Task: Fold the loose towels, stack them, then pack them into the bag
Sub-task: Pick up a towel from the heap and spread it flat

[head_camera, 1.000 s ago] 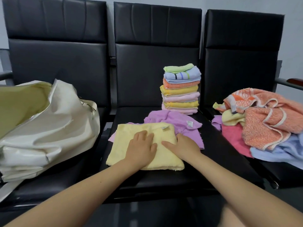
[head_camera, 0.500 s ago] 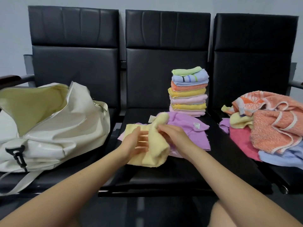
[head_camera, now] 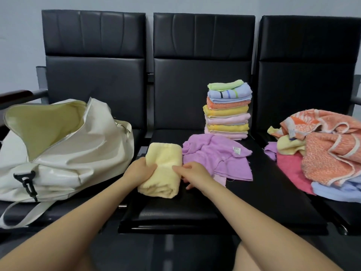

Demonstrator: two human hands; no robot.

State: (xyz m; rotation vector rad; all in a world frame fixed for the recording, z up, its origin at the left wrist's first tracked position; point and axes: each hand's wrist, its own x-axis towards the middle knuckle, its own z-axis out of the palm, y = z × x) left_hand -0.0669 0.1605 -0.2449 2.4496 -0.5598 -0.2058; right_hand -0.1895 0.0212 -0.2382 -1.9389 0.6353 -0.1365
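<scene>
While the left hand [head_camera: 141,171] keeps its grip closed on the left edge of the folded yellow towel [head_camera: 162,169], thumb on top, the right hand [head_camera: 193,172] has its fingers bent at the right side of the same towel, and I cannot tell if this grip really holds the cloth. This towel lies on the middle seat [head_camera: 214,208] of a row of black chairs. Just beside it on the right lies a crumpled purple towel [head_camera: 216,155], and behind that stands a stack of folded towels [head_camera: 227,112]. On the left seat is the cream bag [head_camera: 64,153], its zip open. A pile of loose towels [head_camera: 324,153] lies on the right seat.
</scene>
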